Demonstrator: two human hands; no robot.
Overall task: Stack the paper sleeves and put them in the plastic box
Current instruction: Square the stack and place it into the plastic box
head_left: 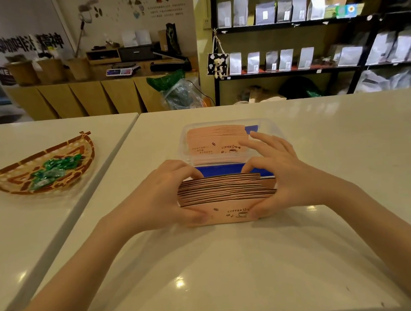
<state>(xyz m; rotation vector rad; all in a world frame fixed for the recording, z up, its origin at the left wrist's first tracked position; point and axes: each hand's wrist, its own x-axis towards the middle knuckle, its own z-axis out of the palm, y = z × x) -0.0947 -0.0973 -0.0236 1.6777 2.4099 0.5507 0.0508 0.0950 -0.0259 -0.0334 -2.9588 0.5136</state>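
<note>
A shop room with black shelves [288,25] of pouches lies behind a pale surface [206,263]. On it stands a clear plastic box [274,129] holding pink paper sleeves [210,140]. Just before it, the left hand [161,194] and right hand [280,174] grip a stack of sleeves [226,192] at either end. A woven tray [13,176] sits left.
</note>
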